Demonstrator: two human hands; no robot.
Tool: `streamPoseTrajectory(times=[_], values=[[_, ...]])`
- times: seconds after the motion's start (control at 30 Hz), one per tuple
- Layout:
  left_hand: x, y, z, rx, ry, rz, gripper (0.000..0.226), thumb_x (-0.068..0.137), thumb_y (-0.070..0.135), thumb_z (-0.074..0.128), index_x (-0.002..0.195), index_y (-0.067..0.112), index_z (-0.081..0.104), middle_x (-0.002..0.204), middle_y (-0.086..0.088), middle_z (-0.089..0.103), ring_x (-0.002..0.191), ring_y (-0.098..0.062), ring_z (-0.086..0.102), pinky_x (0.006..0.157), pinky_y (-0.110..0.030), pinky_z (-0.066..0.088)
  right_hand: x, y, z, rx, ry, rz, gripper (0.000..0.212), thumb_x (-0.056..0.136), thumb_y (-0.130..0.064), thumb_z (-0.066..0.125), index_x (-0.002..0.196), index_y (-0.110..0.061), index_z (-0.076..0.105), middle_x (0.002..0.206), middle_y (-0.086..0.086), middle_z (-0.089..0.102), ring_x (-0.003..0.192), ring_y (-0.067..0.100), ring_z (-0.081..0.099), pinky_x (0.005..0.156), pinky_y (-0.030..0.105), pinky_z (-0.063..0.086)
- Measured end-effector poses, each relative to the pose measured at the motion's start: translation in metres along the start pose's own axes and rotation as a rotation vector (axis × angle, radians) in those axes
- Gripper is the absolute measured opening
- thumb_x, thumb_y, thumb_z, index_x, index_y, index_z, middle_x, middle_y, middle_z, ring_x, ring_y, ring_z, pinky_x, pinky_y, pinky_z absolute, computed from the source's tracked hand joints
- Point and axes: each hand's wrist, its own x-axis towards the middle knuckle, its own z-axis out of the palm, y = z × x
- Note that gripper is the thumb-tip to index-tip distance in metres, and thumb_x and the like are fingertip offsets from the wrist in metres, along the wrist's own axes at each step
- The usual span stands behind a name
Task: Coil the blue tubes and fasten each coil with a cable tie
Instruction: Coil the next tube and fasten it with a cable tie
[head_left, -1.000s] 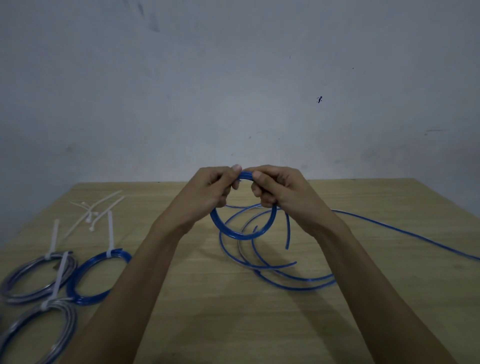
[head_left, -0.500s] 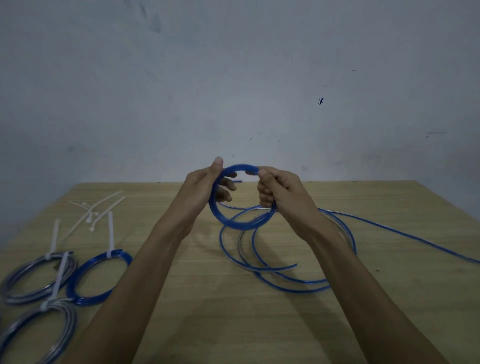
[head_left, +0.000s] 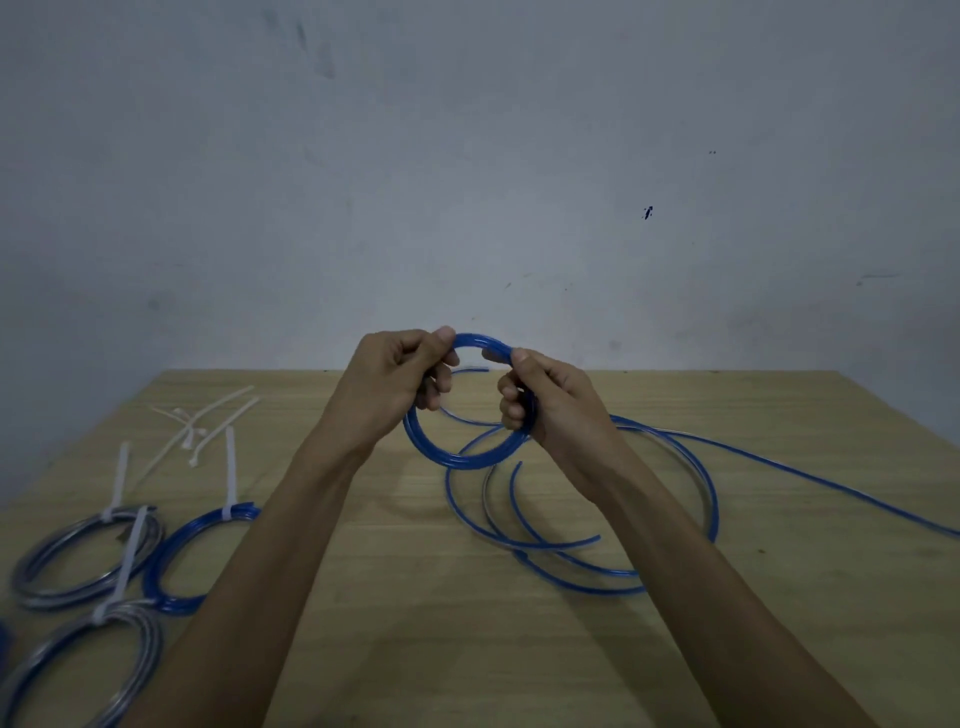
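Wooden tabletop (head_left: 519, 649) fills the near view, below a grey wall. At near left lie three tied coils (head_left: 88, 558), each fastened with a white cable tie. Loose blue tube (head_left: 571, 577) loops across the middle and trails off right. Above it, held off the surface, the left hand (head_left: 395, 384) and right hand (head_left: 545, 400) each grip a small blue coil (head_left: 457, 452), fingers curled round its upper sides. Farther left lie spare cable ties (head_left: 208, 421).
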Motion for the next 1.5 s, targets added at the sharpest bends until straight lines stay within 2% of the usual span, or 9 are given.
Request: streamPoseTrajectory(times=[0.17, 0.27, 0.53, 0.7, 0.83, 0.97, 1.2, 1.37, 1.5], values=[[0.0, -0.01, -0.003, -0.121, 0.146, -0.053, 0.042, 0.102, 0.038, 0.053, 0.089, 0.002, 0.068, 0.062, 0.001, 0.065, 0.05, -0.01, 0.056, 0.054, -0.022, 0.045, 0.002, 0.009, 0.012, 0.066, 0.068, -0.049, 0.028, 0.108, -0.015, 0.043, 0.116, -0.009, 0.069, 0.077, 0.002, 0.063, 0.069, 0.013, 0.057, 0.068, 0.027, 0.05], [-0.003, -0.015, -0.012, -0.032, 0.106, -0.07, 0.044, 0.103, 0.039, 0.05, 0.091, 0.001, 0.067, 0.067, -0.004, 0.07, 0.054, -0.015, 0.063, 0.055, -0.022, 0.048, 0.006, 0.014, 0.016, 0.101, 0.062, -0.026, 0.027, 0.107, -0.014, 0.046, 0.122, -0.007, 0.067, 0.079, 0.001, 0.064, 0.068, 0.012, 0.053, 0.066, 0.025, 0.048], [-0.013, -0.031, -0.054, 0.196, -0.044, -0.026, 0.031, 0.102, 0.036, 0.054, 0.094, 0.012, 0.074, 0.074, -0.004, 0.072, 0.059, -0.016, 0.067, 0.062, -0.021, 0.047, 0.029, 0.011, 0.037, -0.07, -0.213, 0.111, 0.028, 0.106, -0.012, 0.049, 0.125, -0.001, 0.065, 0.094, 0.01, 0.071, 0.062, 0.008, 0.05, 0.064, 0.02, 0.046], [-0.01, -0.035, -0.078, 0.127, 0.161, 0.024, 0.031, 0.101, 0.031, 0.057, 0.09, 0.008, 0.074, 0.071, -0.004, 0.07, 0.056, -0.012, 0.061, 0.059, -0.013, 0.044, 0.044, 0.025, 0.072, -0.161, -0.081, -0.026, 0.026, 0.105, -0.019, 0.051, 0.123, -0.006, 0.066, 0.086, 0.006, 0.073, 0.066, 0.011, 0.06, 0.067, 0.023, 0.052], [-0.01, -0.037, -0.092, 0.088, 0.23, -0.005, 0.032, 0.101, 0.033, 0.056, 0.092, 0.008, 0.074, 0.073, -0.004, 0.072, 0.058, -0.012, 0.064, 0.059, -0.014, 0.046, 0.054, 0.035, 0.095, -0.156, 0.014, -0.121, 0.026, 0.105, -0.018, 0.052, 0.123, -0.011, 0.069, 0.078, -0.002, 0.065, 0.06, 0.008, 0.048, 0.059, 0.02, 0.043], [-0.012, -0.036, -0.115, 0.154, 0.154, -0.068, 0.034, 0.103, 0.035, 0.051, 0.095, 0.01, 0.072, 0.073, -0.004, 0.073, 0.06, -0.013, 0.067, 0.063, -0.017, 0.05, 0.073, 0.034, 0.1, -0.029, -0.13, 0.003, 0.026, 0.103, -0.015, 0.054, 0.122, -0.005, 0.069, 0.079, 0.001, 0.06, 0.06, 0.008, 0.039, 0.059, 0.021, 0.038], [-0.011, -0.042, -0.139, 0.168, 0.085, -0.063, 0.038, 0.104, 0.032, 0.05, 0.091, 0.002, 0.069, 0.06, 0.004, 0.042, 0.053, -0.01, 0.037, 0.05, -0.021, 0.033, 0.095, 0.041, 0.128, 0.028, -0.294, 0.121, 0.025, 0.102, -0.01, 0.055, 0.117, 0.002, 0.07, 0.084, 0.009, 0.067, 0.061, 0.009, 0.041, 0.058, 0.021, 0.037], [-0.007, -0.048, -0.175, 0.303, 0.065, -0.052, 0.035, 0.105, 0.032, 0.048, 0.08, 0.013, 0.064, 0.06, 0.007, 0.046, 0.056, -0.012, 0.041, 0.053, -0.023, 0.036, 0.111, 0.05, 0.158, 0.156, -0.306, 0.202, 0.021, 0.099, -0.009, 0.059, 0.112, 0.002, 0.071, 0.087, 0.009, 0.072, 0.061, 0.009, 0.044, 0.059, 0.021, 0.038], [-0.011, -0.051, -0.2, 0.398, 0.14, -0.029, 0.033, 0.104, 0.037, 0.05, 0.088, 0.014, 0.069, 0.071, 0.005, 0.062, 0.054, -0.01, 0.055, 0.058, -0.02, 0.046, 0.129, 0.06, 0.182, 0.146, -0.371, 0.176, 0.025, 0.099, -0.011, 0.06, 0.118, 0.004, 0.07, 0.091, 0.011, 0.071, 0.063, 0.008, 0.045, 0.06, 0.02, 0.041]])
